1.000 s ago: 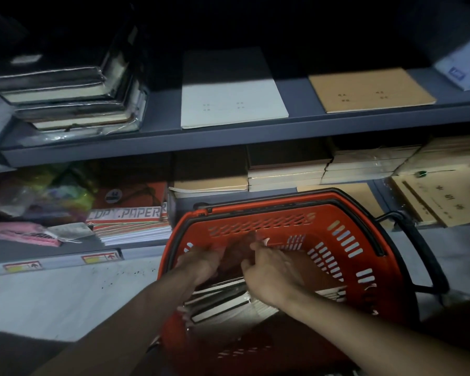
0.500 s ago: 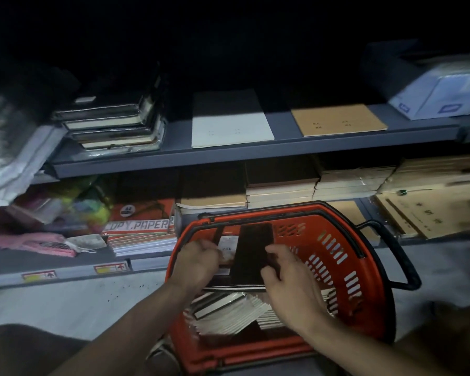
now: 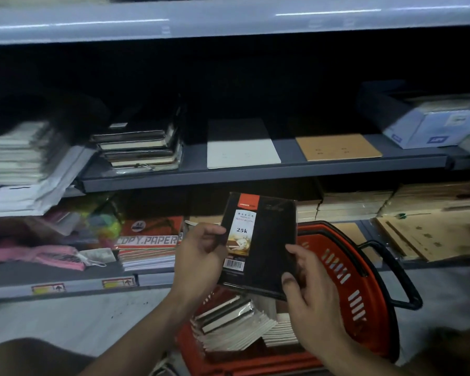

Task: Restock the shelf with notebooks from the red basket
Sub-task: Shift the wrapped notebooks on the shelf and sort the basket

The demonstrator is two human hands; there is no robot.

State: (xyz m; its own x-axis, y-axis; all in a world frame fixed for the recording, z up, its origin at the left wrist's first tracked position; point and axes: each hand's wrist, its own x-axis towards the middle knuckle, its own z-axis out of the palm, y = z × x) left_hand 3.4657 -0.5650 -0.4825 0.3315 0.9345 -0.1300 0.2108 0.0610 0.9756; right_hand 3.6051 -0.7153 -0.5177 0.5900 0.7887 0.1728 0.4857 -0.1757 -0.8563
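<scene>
A black notebook with a "25k" label and an orange tab is held upright above the red basket. My left hand grips its left edge, thumb on the cover. My right hand grips its lower right corner. Several more notebooks lie stacked on edge inside the basket, which stands on the floor. A stack of dark notebooks sits on the grey middle shelf at the left.
On the middle shelf lie a white pad, a brown pad and a blue-white box. The lower shelf carries copy paper packs, pink items and brown envelopes. White paper stacks sit at far left.
Both hands have lifted the black notebook out of the basket and up in front of the lower shelf. The view has tilted upward, showing more of the shelves.
</scene>
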